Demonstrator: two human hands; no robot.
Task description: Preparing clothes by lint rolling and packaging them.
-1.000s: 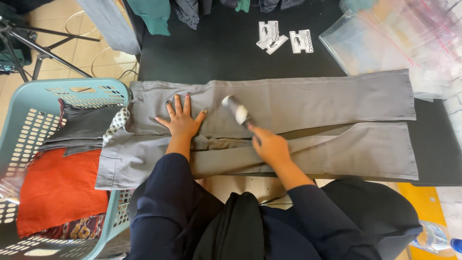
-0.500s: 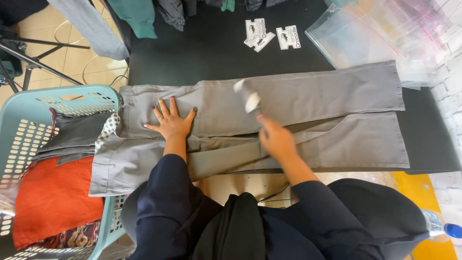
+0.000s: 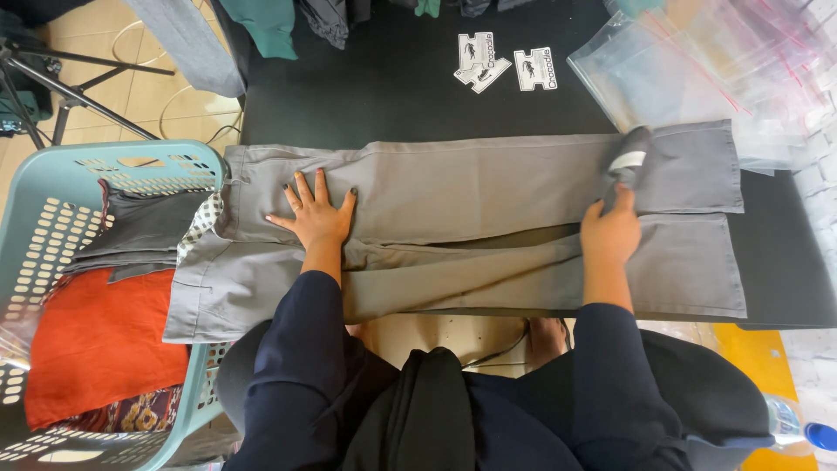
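Head view: grey trousers (image 3: 488, 187) lie flat across the black table (image 3: 392, 96), long axis running left to right, waistband at the left and hems at the right.

The lint roller (image 3: 629, 163) sits on the upper leg near the hem end, its handle pointing back toward the person, clenched in the right hand (image 3: 610, 235), whose fingers wrap the handle. The left hand (image 3: 318, 216) lies well apart from it at the waistband end, palm down and fingers spread, pressing the cloth and gripping nothing. The right hand is by far the nearer to the hems; the rest of the leg stretches leftward from the roller toward the left hand. Beside the waistband stands a pale blue laundry basket (image 3: 131, 157) holding an orange garment (image 3: 96, 349). Beyond the trousers lie white paper tags (image 3: 501, 65) and clear plastic bags (image 3: 697, 65).
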